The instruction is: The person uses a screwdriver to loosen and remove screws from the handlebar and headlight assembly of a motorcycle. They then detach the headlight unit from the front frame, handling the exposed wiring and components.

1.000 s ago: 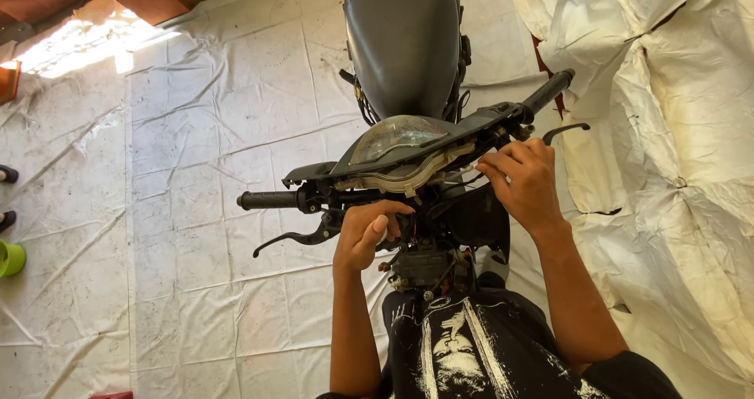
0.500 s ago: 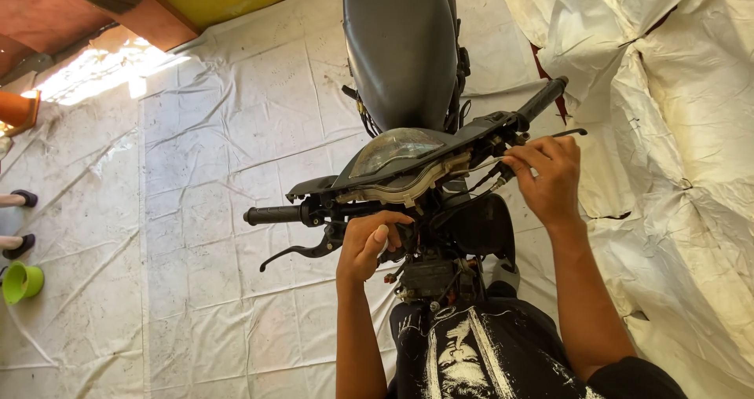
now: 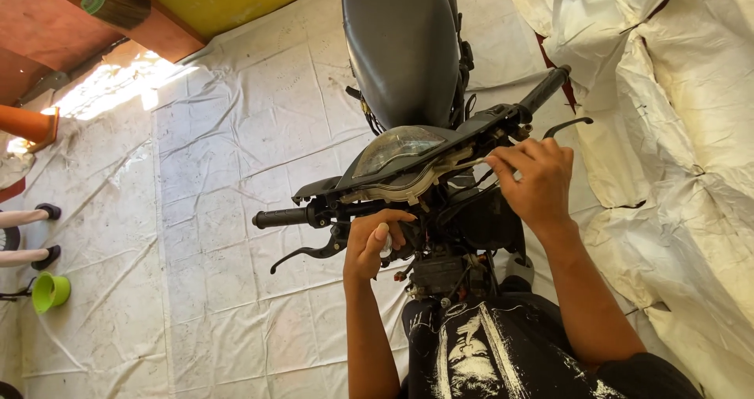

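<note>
Matt black seat (image 3: 402, 45) at twelve o'clock – smooth vinyl; glossy clear plastic headlight lens (image 3: 397, 144); ribbed rubber grip (image 3: 280, 217) at nine; creased, grubby white tarpaulin (image 3: 204, 171).

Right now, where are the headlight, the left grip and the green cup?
Headlight (image 3: 397, 146): head view, middle of the clear lens.
Left grip (image 3: 280, 217): head view, midway along the black rubber sleeve.
Green cup (image 3: 50, 291): head view, on its rim, at the left edge of the sheet.

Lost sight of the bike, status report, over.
Left hand gripping under the headlight housing. Right hand pinching at its edge by the right handlebar. Wiring exposed below.
</note>
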